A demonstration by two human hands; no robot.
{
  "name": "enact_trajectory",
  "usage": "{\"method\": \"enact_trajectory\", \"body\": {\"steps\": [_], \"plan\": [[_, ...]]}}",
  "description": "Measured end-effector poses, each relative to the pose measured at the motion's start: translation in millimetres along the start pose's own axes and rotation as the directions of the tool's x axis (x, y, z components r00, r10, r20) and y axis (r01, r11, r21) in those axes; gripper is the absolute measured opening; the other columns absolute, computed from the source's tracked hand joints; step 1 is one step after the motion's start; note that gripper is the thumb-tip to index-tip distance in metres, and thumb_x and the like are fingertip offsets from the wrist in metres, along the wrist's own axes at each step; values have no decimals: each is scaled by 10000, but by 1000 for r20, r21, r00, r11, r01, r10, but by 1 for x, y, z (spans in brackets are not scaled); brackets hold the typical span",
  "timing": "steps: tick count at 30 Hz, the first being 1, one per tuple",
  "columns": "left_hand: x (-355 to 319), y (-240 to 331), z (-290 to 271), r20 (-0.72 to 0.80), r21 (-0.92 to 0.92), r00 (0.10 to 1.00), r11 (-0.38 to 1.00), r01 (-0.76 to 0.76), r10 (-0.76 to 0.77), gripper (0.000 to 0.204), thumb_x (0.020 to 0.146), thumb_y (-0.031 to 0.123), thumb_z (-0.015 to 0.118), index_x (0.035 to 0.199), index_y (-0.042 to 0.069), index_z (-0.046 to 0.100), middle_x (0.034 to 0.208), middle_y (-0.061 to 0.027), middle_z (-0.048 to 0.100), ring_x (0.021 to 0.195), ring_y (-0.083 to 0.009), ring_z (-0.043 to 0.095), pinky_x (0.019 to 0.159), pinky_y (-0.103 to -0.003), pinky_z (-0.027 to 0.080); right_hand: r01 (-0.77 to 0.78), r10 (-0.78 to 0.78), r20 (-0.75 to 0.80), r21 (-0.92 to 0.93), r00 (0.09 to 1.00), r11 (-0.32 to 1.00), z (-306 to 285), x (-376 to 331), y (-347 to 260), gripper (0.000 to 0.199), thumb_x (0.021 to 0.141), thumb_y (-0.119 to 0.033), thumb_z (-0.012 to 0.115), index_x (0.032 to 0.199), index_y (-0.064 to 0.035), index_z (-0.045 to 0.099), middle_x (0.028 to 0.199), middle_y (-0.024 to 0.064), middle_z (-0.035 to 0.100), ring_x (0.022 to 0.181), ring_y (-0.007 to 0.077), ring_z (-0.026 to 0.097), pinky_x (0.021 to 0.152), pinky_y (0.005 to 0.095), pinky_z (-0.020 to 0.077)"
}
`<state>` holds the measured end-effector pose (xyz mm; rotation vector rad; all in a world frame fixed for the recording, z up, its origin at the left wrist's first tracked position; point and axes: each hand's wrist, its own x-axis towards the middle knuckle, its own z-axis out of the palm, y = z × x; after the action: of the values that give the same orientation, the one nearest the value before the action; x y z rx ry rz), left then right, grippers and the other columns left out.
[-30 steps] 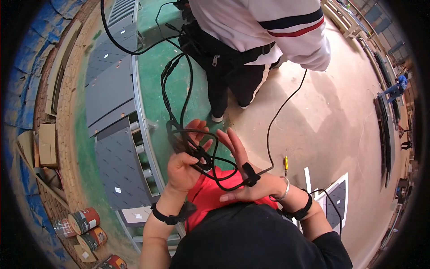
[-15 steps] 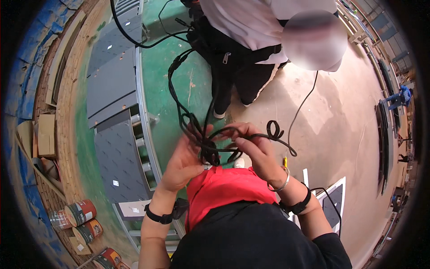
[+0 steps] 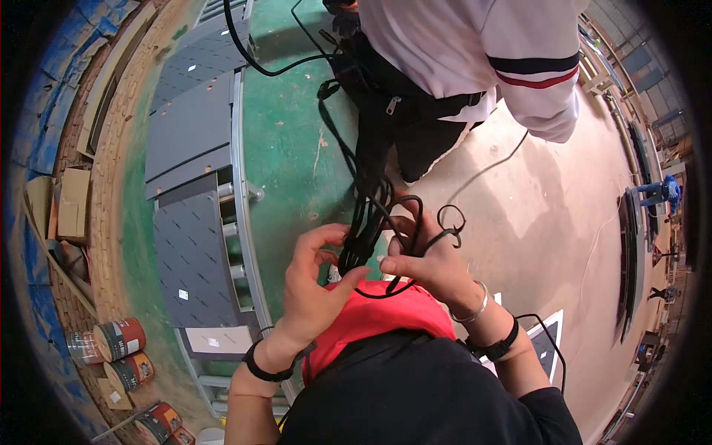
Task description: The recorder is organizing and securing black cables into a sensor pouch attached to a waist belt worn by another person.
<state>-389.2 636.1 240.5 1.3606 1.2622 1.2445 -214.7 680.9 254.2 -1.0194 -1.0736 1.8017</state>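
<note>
A bundle of black cable [image 3: 363,233], gathered into long loops, hangs in front of my waist. On its left side, my left hand [image 3: 315,278] curls its fingers and thumb round the lower end. My right hand [image 3: 437,271] grips loops on the right side, its fingers partly hidden behind the strands and its thumb in front. A small loose curl sticks out above the right hand. From the bundle's top, the cable runs up toward a black bag [image 3: 408,104] worn by another person [image 3: 452,44], who stands close in front of me.
To the left runs a roller conveyor [image 3: 248,170] carrying grey panels [image 3: 196,252]. Paint cans [image 3: 119,340] and a cardboard box [image 3: 74,204] lie farther left. A white-edged panel [image 3: 552,337] rests on the floor at right. Another person [image 3: 660,193] is far off to the right.
The cable loops have been drawn into a longer, more upright bundle. My left hand has shifted slightly right. The other person has turned and moved nearer, with a white sleeve now showing.
</note>
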Motion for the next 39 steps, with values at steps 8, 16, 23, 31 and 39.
{"method": "enact_trajectory", "body": {"steps": [8,16,23,31,39], "plan": [[3,-4,6,5,102,976,971,-215,215,427,729,30,685,1102,31,477,1120,-129,509,928,-215,536,661,-288,487,-128,135,-30,165,990,978,8,14,7,171,822,-116,617,962,-36,561,830,-7,603,736,59,526,653,219,427],[13,5,-19,334,-533,869,687,493,-364,490,797,95,637,1223,29,403,1125,-101,462,757,-149,551,489,-241,503,-178,156,109,236,982,955,2,16,5,328,842,-116,586,1134,17,519,1041,77,599,909,151,586,786,285,478],[17,-7,-10,-35,199,994,976,-92,101,403,767,40,644,1147,10,513,940,-98,523,707,-158,552,530,-216,450,-179,143,263,118,954,977,0,24,5,353,864,-86,544,1196,16,478,1142,95,545,940,177,582,846,316,480],[8,-6,-25,-192,-86,964,981,172,-185,265,869,112,548,1108,0,524,914,-59,522,680,-87,530,551,-205,458,-491,109,619,489,778,721,-15,25,-2,623,842,-125,484,1385,-39,190,1208,293,463,457,128,505,372,171,353],[-1,-9,-28,-210,255,976,962,102,-48,277,828,89,590,1082,-2,530,906,-99,547,806,-166,565,698,-259,459,-792,184,889,259,420,553,-11,16,25,798,759,-158,665,1374,15,187,910,84,518,481,24,351,408,148,246]]}}
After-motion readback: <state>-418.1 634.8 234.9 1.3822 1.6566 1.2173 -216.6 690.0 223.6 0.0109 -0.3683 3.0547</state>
